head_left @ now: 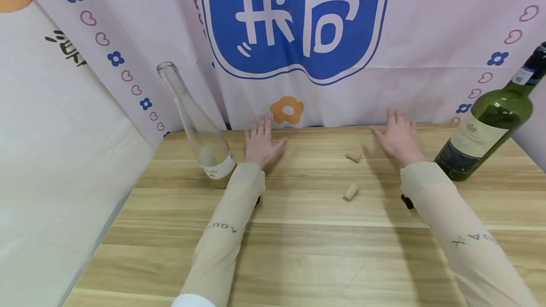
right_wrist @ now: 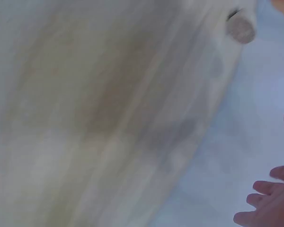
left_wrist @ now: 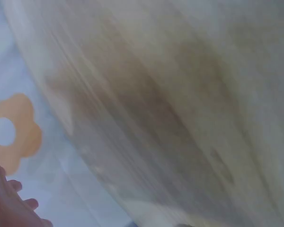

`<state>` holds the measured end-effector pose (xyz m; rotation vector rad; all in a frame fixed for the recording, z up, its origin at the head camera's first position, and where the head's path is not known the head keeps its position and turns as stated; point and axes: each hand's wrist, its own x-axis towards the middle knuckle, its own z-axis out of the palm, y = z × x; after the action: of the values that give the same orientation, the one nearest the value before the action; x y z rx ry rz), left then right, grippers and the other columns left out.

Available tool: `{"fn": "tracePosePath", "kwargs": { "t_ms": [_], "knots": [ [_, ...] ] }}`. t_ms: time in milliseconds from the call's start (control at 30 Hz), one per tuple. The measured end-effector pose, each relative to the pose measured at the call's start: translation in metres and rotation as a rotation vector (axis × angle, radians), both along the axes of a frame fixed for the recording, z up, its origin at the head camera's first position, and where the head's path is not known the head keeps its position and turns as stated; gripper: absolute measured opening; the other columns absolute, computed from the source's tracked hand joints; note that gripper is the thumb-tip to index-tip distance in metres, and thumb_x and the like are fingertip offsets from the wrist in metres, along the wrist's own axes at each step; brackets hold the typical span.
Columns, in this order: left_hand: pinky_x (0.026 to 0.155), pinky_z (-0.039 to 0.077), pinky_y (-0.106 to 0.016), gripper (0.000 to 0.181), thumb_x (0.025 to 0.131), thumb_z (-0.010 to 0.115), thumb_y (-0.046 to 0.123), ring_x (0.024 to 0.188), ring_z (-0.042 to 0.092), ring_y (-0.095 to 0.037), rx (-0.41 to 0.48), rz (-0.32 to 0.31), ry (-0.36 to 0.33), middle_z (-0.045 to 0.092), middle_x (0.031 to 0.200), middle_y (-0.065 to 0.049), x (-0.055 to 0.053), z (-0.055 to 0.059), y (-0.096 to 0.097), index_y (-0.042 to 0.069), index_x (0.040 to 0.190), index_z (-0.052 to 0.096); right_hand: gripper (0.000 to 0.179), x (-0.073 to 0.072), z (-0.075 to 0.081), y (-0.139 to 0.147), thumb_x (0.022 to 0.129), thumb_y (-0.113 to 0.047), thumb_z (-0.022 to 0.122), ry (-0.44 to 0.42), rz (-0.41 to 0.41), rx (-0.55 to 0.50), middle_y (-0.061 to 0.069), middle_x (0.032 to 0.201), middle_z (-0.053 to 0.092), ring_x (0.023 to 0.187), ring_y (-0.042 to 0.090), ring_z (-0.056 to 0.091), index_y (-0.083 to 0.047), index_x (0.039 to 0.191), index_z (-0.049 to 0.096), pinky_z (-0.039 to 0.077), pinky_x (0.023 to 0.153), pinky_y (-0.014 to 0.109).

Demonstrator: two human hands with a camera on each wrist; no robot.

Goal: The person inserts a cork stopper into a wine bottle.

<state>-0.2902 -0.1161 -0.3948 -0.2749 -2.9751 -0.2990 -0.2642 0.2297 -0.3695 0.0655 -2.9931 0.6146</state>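
My left hand (head_left: 260,145) is stretched out near the table's far edge, fingers spread, holding nothing. Just left of it stands a clear, tall-necked glass bottle (head_left: 198,129) with a white label, uncorked. My right hand (head_left: 400,140) reaches toward the same edge with its fingers extended and nothing in them. To its right is a green wine bottle (head_left: 490,124) with a cream and dark label. Two corks lie between the hands: one cork (head_left: 353,156) nearer the far edge, another cork (head_left: 350,192) closer to me. In the right wrist view a cork (right_wrist: 241,28) shows near the top.
The wooden table (head_left: 307,250) spans the area below both arms. Behind its far edge hangs a white cloth (head_left: 341,103) with a blue emblem and flower prints. At the left another white cloth (head_left: 64,155) hangs past the table's side.
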Motion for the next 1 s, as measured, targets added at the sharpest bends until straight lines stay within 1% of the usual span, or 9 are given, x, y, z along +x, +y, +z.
{"fn": "tracePosePath", "kwargs": {
  "t_ms": [133, 233, 300, 367, 533, 633, 767, 867, 1000],
  "knots": [
    [0.110, 0.010, -0.048, 0.076, 0.093, 0.033, 0.055, 0.136, 0.014, -0.033, 0.002, -0.070, -0.034, 0.014, 0.150, -0.016, 0.006, 0.008, 0.002, 0.005, 0.145, 0.011, 0.080, 0.004, 0.012, -0.017, 0.094, -0.048, 0.036, 0.045, 0.037, -0.052, 0.034, 0.143, 0.013, 0.130, 0.047, 0.013, 0.012, 0.140, 0.011, 0.010, 0.106, 0.056],
    [0.110, 0.015, -0.043, 0.073, 0.094, 0.029, 0.053, 0.135, 0.019, -0.031, 0.005, -0.113, -0.075, 0.020, 0.148, -0.017, 0.014, 0.016, 0.004, 0.001, 0.144, 0.017, 0.077, 0.008, 0.020, -0.034, 0.093, -0.042, 0.044, 0.037, 0.076, -0.086, 0.034, 0.141, 0.017, 0.130, 0.047, 0.016, 0.014, 0.138, 0.016, 0.014, 0.106, 0.055],
    [0.110, 0.017, -0.041, 0.071, 0.095, 0.029, 0.052, 0.134, 0.022, -0.030, 0.017, -0.132, -0.106, 0.023, 0.147, -0.017, 0.021, 0.022, 0.005, -0.001, 0.142, 0.022, 0.075, 0.010, 0.023, -0.046, 0.092, -0.038, 0.048, 0.018, 0.100, -0.098, 0.034, 0.140, 0.020, 0.129, 0.047, 0.019, 0.014, 0.137, 0.018, 0.017, 0.105, 0.054],
    [0.109, 0.020, -0.040, 0.069, 0.096, 0.029, 0.050, 0.133, 0.025, -0.030, 0.018, -0.149, -0.129, 0.026, 0.145, -0.018, 0.029, 0.029, 0.005, -0.003, 0.140, 0.028, 0.075, 0.013, 0.025, -0.059, 0.091, -0.037, 0.049, -0.026, 0.124, -0.091, 0.034, 0.140, 0.021, 0.129, 0.046, 0.019, 0.014, 0.137, 0.019, 0.018, 0.105, 0.055],
    [0.106, 0.027, -0.041, 0.063, 0.096, 0.033, 0.048, 0.129, 0.032, -0.030, 0.038, -0.195, -0.173, 0.035, 0.140, -0.018, 0.052, 0.049, 0.001, -0.002, 0.135, 0.037, 0.074, 0.018, 0.027, -0.087, 0.091, -0.036, 0.050, -0.112, 0.207, -0.042, 0.032, 0.140, 0.023, 0.129, 0.045, 0.021, 0.013, 0.137, 0.020, 0.020, 0.105, 0.053],
    [0.104, 0.029, -0.041, 0.059, 0.095, 0.038, 0.046, 0.127, 0.035, -0.029, 0.070, -0.209, -0.204, 0.039, 0.139, -0.016, 0.066, 0.058, -0.007, 0.001, 0.134, 0.040, 0.073, 0.020, 0.026, -0.104, 0.090, -0.036, 0.051, -0.097, 0.265, -0.015, 0.031, 0.139, 0.027, 0.128, 0.043, 0.026, 0.013, 0.136, 0.023, 0.023, 0.105, 0.051],
    [0.104, 0.030, -0.041, 0.054, 0.095, 0.043, 0.042, 0.126, 0.038, -0.029, 0.140, -0.218, -0.230, 0.041, 0.137, -0.014, 0.083, 0.068, -0.021, 0.003, 0.133, 0.042, 0.073, 0.023, 0.026, -0.125, 0.090, -0.037, 0.051, -0.076, 0.328, 0.019, 0.030, 0.138, 0.031, 0.128, 0.041, 0.028, 0.014, 0.135, 0.026, 0.024, 0.105, 0.048],
    [0.101, 0.035, -0.042, 0.053, 0.094, 0.044, 0.041, 0.123, 0.043, -0.028, 0.190, -0.216, -0.226, 0.045, 0.135, -0.013, 0.095, 0.076, -0.032, 0.004, 0.132, 0.043, 0.073, 0.027, 0.028, -0.141, 0.090, -0.038, 0.052, -0.074, 0.366, 0.047, 0.030, 0.137, 0.032, 0.128, 0.040, 0.029, 0.015, 0.134, 0.027, 0.025, 0.106, 0.046],
    [0.095, 0.040, -0.042, 0.051, 0.094, 0.045, 0.041, 0.117, 0.048, -0.027, 0.230, -0.209, -0.185, 0.050, 0.130, -0.012, 0.109, 0.088, -0.045, 0.006, 0.131, 0.046, 0.073, 0.031, 0.028, -0.161, 0.090, -0.041, 0.052, -0.062, 0.420, 0.072, 0.031, 0.134, 0.036, 0.126, 0.039, 0.033, 0.016, 0.131, 0.032, 0.028, 0.105, 0.045]
  ]
}}
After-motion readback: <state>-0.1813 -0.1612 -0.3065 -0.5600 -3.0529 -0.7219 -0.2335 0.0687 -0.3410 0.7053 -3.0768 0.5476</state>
